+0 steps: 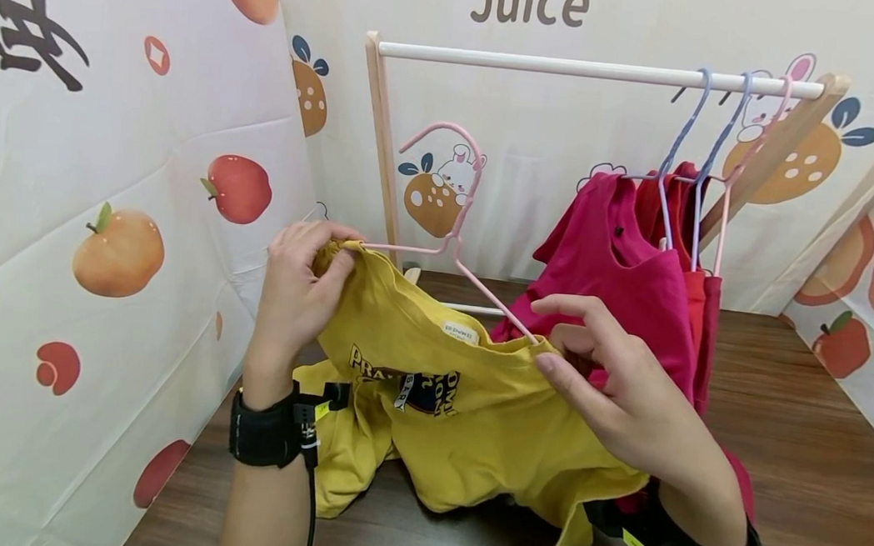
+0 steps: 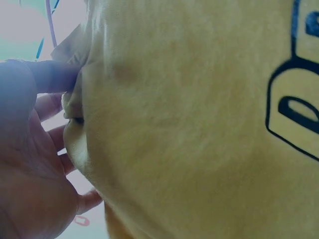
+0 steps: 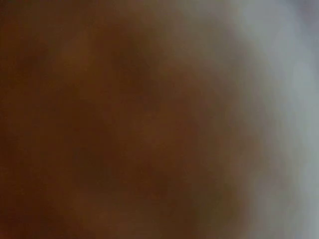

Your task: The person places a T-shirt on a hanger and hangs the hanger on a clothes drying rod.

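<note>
A yellow T-shirt [image 1: 472, 442] with dark lettering on its chest hangs between both hands, its lower part bunched over the table. A pink hanger [image 1: 474, 279] has its arms running into the neck, with its hook standing up above the collar. My left hand [image 1: 305, 277] pinches the shirt's shoulder at the hanger's left end; in the left wrist view, thumb and fingers lie on either side of the yellow cloth [image 2: 174, 124]. At the other side of the neckline, my right hand [image 1: 625, 393] holds the collar edge with the thumb in front. The right wrist view is only a brown blur.
Behind the shirt stands a rack with a white rail [image 1: 570, 66] and wooden legs. Several red and magenta garments [image 1: 618, 267] hang at its right end on blue and pink hangers. A printed fabric backdrop [image 1: 148, 205] encloses the brown wooden table [image 1: 795, 437].
</note>
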Demonstrator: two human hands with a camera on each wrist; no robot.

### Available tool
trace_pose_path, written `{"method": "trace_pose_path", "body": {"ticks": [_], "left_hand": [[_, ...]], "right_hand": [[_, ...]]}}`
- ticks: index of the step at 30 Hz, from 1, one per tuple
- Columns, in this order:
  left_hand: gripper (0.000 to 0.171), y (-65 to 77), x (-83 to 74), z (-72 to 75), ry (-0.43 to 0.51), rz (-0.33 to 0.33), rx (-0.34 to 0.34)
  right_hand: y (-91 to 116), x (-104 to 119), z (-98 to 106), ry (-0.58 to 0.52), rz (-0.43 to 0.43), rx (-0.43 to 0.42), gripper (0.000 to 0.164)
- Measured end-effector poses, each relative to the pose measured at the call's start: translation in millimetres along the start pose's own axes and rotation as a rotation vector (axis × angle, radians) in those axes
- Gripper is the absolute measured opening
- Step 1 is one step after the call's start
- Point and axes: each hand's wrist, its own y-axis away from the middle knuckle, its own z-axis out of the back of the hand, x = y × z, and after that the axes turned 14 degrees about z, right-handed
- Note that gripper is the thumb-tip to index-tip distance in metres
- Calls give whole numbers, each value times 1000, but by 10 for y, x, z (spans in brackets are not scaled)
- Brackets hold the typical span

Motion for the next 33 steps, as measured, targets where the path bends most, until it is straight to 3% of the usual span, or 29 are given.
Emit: {"method": "trace_pose_path", "body": {"ticks": [12,19,22,29,33], "left_hand": [[15,-3,30,48,-8,158,-43],[17,-18,50,68,35,164,-109],[18,-22,57,72,52,168,-108],[22,-13,62,83,83,184,-93],[25,-6,59,90,98,202,-93]], "right_hand": [[41,29,91,-23,3,52,57],[82,52,168,-86,-5,83,56],[109,68,210,-172,-6,97,56],[174,52,286,-522,7,111,54],[203,37,312,-634,6,127,55]]}}
